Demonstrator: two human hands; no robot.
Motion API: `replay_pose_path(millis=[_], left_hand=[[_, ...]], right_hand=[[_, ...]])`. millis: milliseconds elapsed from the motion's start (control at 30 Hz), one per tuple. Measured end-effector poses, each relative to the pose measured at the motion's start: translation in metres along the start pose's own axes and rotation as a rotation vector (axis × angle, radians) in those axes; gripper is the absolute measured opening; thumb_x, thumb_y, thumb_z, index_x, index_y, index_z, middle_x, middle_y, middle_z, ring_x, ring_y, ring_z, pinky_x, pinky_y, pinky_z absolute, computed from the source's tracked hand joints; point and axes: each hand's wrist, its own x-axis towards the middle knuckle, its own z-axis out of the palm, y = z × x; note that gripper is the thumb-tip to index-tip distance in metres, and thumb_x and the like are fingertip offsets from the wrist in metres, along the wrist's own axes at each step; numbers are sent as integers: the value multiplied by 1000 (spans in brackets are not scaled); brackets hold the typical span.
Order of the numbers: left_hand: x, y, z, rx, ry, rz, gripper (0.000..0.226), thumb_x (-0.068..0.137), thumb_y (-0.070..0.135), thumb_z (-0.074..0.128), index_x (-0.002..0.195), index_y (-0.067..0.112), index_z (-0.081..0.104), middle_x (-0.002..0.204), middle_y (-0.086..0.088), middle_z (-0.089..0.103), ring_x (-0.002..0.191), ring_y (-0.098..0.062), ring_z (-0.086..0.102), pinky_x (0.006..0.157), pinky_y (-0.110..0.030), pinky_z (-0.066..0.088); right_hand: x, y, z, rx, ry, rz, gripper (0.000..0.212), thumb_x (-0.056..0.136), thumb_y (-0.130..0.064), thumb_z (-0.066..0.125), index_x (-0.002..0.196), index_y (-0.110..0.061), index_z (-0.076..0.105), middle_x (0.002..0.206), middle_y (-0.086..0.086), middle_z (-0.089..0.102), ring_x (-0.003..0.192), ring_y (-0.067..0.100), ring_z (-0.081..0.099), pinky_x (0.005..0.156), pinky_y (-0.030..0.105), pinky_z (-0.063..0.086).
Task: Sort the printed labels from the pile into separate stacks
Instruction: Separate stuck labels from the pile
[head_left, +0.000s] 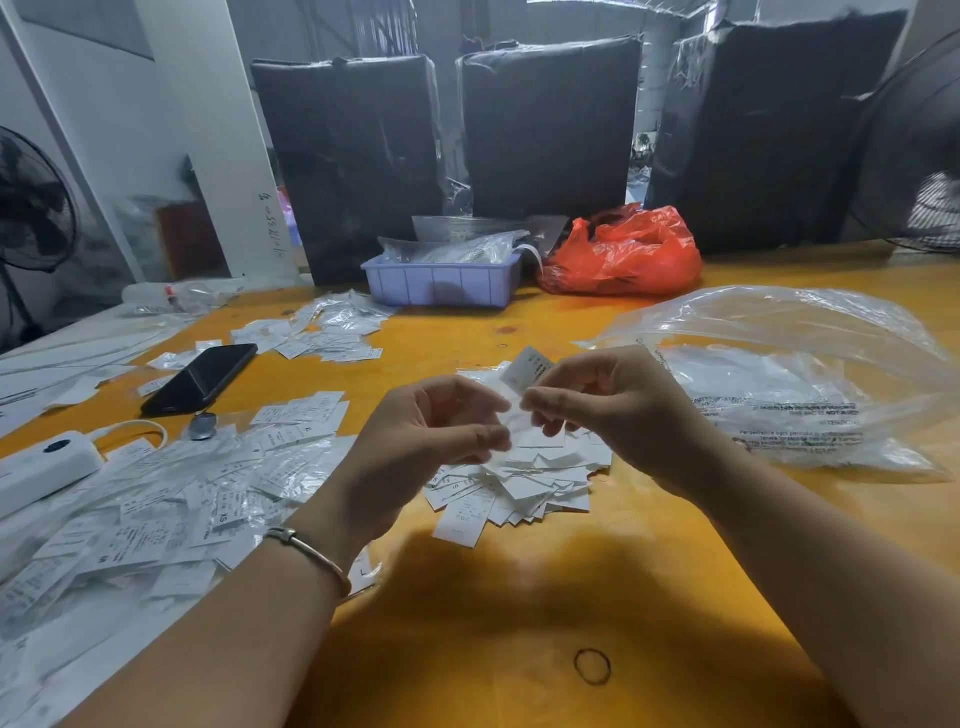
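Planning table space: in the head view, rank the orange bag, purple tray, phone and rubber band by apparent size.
1. Orange bag and purple tray: alike, unranked.
2. Phone, though nearer the camera.
3. Rubber band.
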Motion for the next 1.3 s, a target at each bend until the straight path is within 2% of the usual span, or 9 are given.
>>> replay_pose_path(millis=[67, 133, 300, 433, 467, 667, 933, 1133, 1300], left_hand=[[-1, -2, 2, 87, -65, -21, 16, 78, 3, 76, 93, 6, 72, 84, -13, 74, 79, -22, 72, 71, -28, 59], [-1, -3, 4, 154, -106, -29, 9, 84, 11, 73, 91, 6, 72, 80, -9, 74, 75, -20, 73, 65, -23, 57], [-1, -2, 4, 149, -48, -1, 21, 80, 22, 71, 88, 3, 74, 78, -11, 76, 68, -22, 73, 59, -21, 55], [-1, -3, 3, 92, -3, 55, 18, 74, 20, 74, 83, 5, 74, 77, -14, 75, 67, -21, 72, 61, -23, 56], [-1, -2, 3, 91, 3, 67, 15, 73, 19, 75, 82, 7, 75, 76, -13, 75, 67, -21, 72, 61, -23, 56], [-2, -2, 2, 99, 8, 106, 19, 72, 23, 76, 82, 6, 75, 75, -12, 75, 67, -21, 71, 61, -24, 56], [-2, -2, 3, 120, -6, 111, 18, 73, 25, 74, 83, 10, 75, 76, -9, 75, 68, -20, 72, 59, -20, 54], [-2, -2, 3, 117, -5, 117, 19, 73, 25, 74, 83, 10, 75, 76, -10, 75, 67, -20, 72, 59, -20, 54], [-2, -3, 2, 124, 2, 119, 21, 73, 27, 74, 84, 10, 75, 76, -10, 75, 67, -20, 72, 59, -20, 54]], right_hand=[[0, 0, 2, -99, -15, -7, 11, 82, -7, 71, 83, 3, 73, 71, 14, 70, 62, 16, 63, 61, 28, 52], [-1, 0, 6, -204, -47, -21, 7, 81, -8, 73, 82, -1, 74, 69, 10, 70, 61, 13, 63, 62, 27, 51], [0, -2, -2, -148, 35, -53, 7, 84, -5, 68, 89, -3, 73, 75, 12, 71, 66, 22, 67, 66, 28, 57], [2, -8, -12, 74, 165, -75, 42, 86, 9, 60, 122, -12, 52, 85, 17, 69, 71, 25, 67, 66, 29, 59], [2, -9, -13, 99, 183, -85, 46, 85, 11, 61, 123, -12, 47, 86, 14, 69, 71, 26, 67, 65, 32, 59], [-1, -17, -14, 140, 199, -191, 14, 77, 4, 66, 87, -6, 65, 72, 8, 67, 58, 15, 62, 52, 23, 51], [-3, -18, -13, 82, 90, -140, 12, 81, 12, 62, 88, 5, 69, 74, 24, 66, 55, 14, 56, 49, 21, 46], [-3, -19, -13, 76, 51, -110, 14, 80, 10, 65, 88, -1, 70, 74, 11, 71, 54, 10, 58, 49, 18, 49], [-3, -17, -12, -3, 52, -103, 14, 79, 9, 67, 87, -1, 71, 74, 12, 71, 53, 7, 59, 48, 17, 48]])
